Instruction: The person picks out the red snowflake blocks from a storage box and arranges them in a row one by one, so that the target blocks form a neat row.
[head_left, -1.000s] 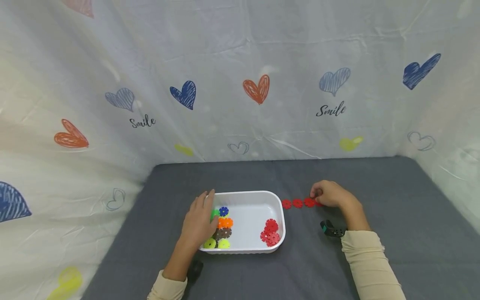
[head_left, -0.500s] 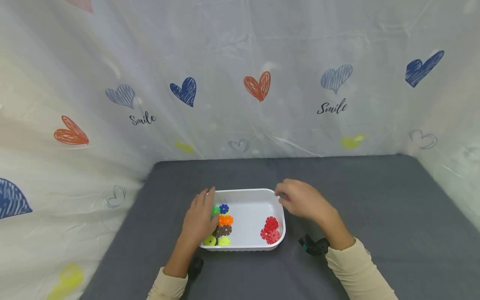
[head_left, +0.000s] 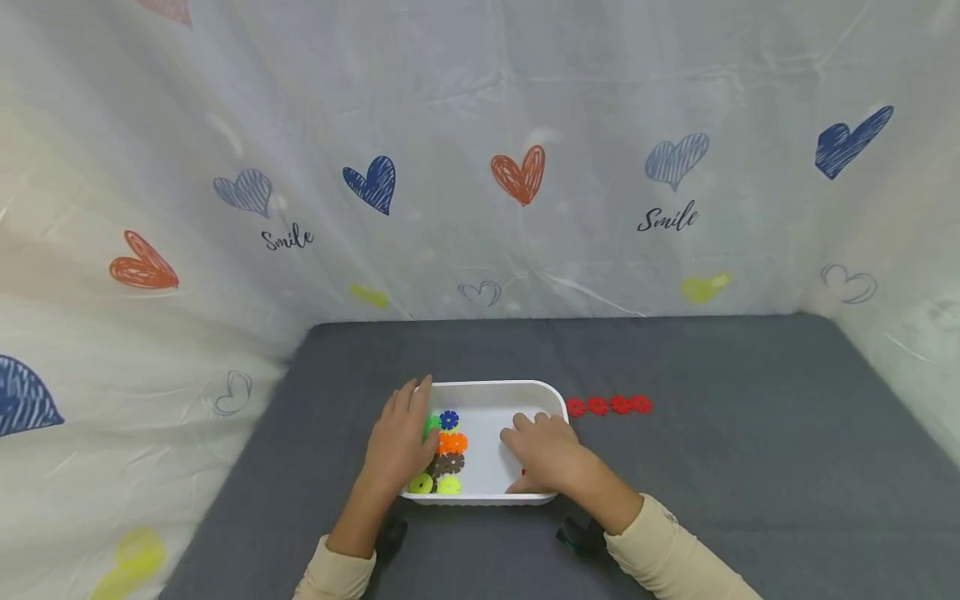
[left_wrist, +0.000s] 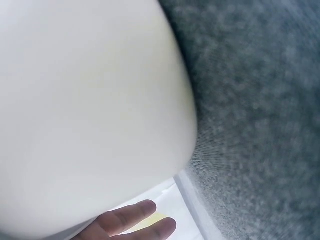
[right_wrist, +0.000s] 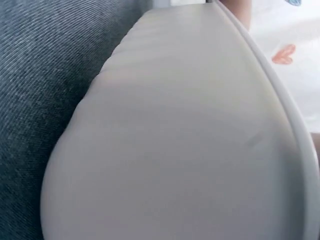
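A white plastic tray (head_left: 486, 384) holds flower-shaped plastic discs. My left hand (head_left: 397, 443) rests over its left end, with fingers extended; two fingertips (left_wrist: 146, 207) show past the tray wall in the left wrist view. Green, blue, orange, brown and yellow-green discs (head_left: 453, 442) lie beside that hand, some partly covered. My right hand (head_left: 553, 457) reaches into the right end of the tray, its thumb and fingers spread over the red discs there. Only a sliver of red (head_left: 524, 472) shows beneath it. The right wrist view is mostly filled by the tray's outside wall (right_wrist: 175, 130).
Several red discs (head_left: 620, 404) form a row on the dark grey cloth (head_left: 750, 433), running right from the tray's back right corner. A white curtain (head_left: 585, 100) with printed hearts hangs behind the table and along its sides.
My right hand has moved left from the red row, past the tray's back right corner, then down into the tray. The row's right end is now uncovered. The left hand stays in place.
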